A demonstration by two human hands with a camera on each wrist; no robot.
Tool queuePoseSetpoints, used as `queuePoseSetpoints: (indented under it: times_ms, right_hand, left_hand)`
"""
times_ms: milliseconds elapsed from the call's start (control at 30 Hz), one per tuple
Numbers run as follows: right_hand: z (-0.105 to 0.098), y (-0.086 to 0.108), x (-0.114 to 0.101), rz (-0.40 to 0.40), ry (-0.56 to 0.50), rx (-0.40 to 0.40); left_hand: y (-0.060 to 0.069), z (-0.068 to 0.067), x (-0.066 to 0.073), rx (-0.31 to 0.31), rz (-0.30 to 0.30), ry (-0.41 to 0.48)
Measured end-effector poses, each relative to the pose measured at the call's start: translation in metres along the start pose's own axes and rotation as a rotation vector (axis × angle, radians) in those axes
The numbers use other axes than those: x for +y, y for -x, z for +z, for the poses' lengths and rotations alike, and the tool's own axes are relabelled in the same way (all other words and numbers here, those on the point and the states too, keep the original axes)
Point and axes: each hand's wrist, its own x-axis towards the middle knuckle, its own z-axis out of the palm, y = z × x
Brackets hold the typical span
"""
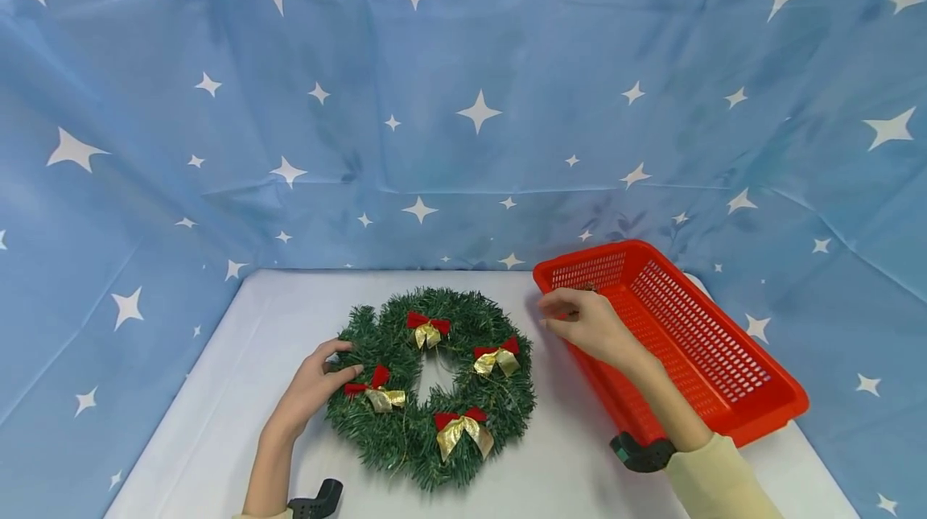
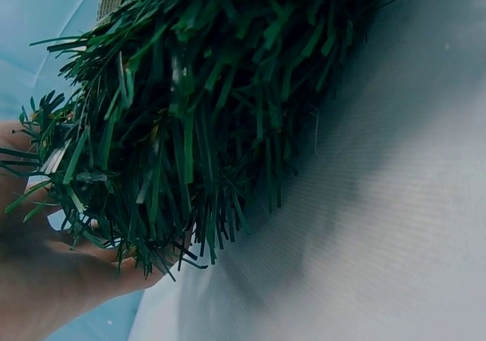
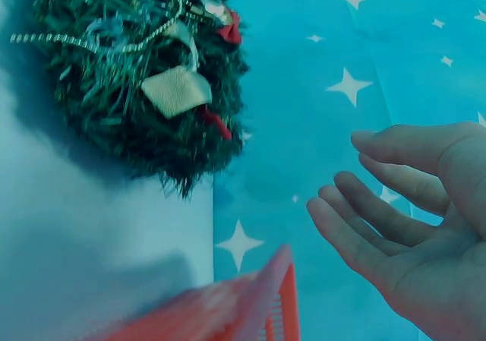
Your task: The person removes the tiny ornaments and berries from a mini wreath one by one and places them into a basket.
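Note:
A green tinsel wreath lies on the white table, dressed with several red-and-gold bows. At its left edge my left hand holds the greenery, thumb and fingers about the rim. In the left wrist view, the wreath's needles hide parts of the fingers. My right hand hovers over the left rim of a red plastic basket. Its fingers are loosely bent, and nothing shows between them in the right wrist view. A strand of gold beads runs across the wreath.
The basket stands at an angle on the right side of the table. A small brownish item shows at its far end, mostly hidden by my right hand. A blue star-printed cloth hangs behind the table and at its sides.

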Motion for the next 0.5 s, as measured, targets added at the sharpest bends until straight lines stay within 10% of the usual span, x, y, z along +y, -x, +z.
queuePoseSetpoints:
  times_ms: [500]
  right_hand:
    - [0.032,-0.004,-0.016,-0.048,-0.116,-0.079]
  left_hand:
    - [-0.002,0.001,-0.001,0.013,0.005,-0.012]
